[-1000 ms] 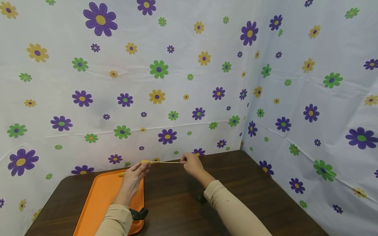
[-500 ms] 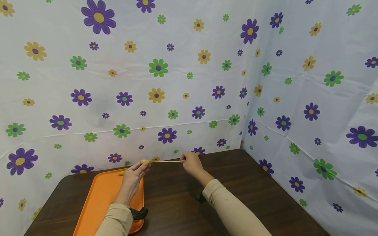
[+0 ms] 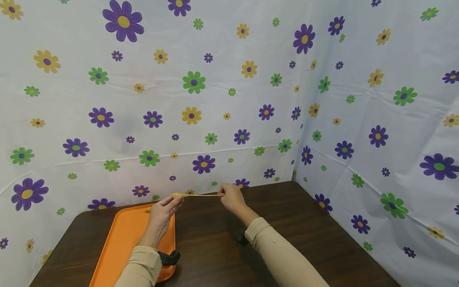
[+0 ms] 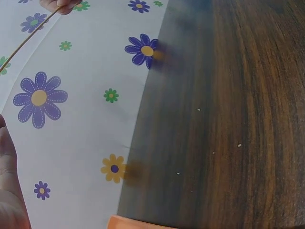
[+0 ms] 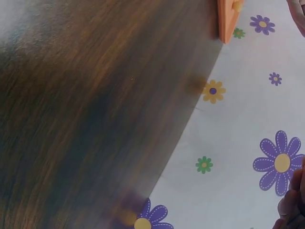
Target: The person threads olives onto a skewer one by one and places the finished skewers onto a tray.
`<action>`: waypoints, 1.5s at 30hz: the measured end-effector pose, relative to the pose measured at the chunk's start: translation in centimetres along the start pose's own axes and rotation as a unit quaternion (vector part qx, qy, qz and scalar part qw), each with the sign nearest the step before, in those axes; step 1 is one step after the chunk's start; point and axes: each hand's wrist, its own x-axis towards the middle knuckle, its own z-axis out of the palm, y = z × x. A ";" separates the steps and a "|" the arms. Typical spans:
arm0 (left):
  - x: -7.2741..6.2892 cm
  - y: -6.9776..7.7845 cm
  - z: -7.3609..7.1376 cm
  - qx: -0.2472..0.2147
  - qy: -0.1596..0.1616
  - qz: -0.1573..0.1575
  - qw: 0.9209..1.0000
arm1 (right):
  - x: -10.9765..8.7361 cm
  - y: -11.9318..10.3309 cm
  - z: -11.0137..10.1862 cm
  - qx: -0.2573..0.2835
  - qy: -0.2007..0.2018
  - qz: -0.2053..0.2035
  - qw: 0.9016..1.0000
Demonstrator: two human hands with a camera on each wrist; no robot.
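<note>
A thin yellow string [image 3: 201, 195] runs taut and nearly level between the two hands, above the far part of the table. My left hand [image 3: 162, 215] pinches a small yellow piece [image 3: 177, 195] at the string's left end; whether that piece is a wound bundle or something solid is too small to tell. At the other end, my right hand [image 3: 231, 198] grips the string with curled fingers. The left wrist view shows the string [image 4: 29, 40] slanting up to the right hand's fingers [image 4: 61, 5]. Only an edge of the right hand [image 5: 293, 205] shows in its own wrist view.
An orange tray [image 3: 116, 243] lies on the dark wooden table [image 3: 287, 239], beneath the left forearm. Another small yellow object [image 3: 148, 209] sits at the tray's far end, partly hidden by the left hand. White flowered cloth [image 3: 215, 99] hangs behind the table and along the right side.
</note>
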 end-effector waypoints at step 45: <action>0.2 -0.6 0.8 -0.047 0.004 -0.022 0.999 | -0.1 1.4 0.4 0.035 -0.007 -0.021 0.999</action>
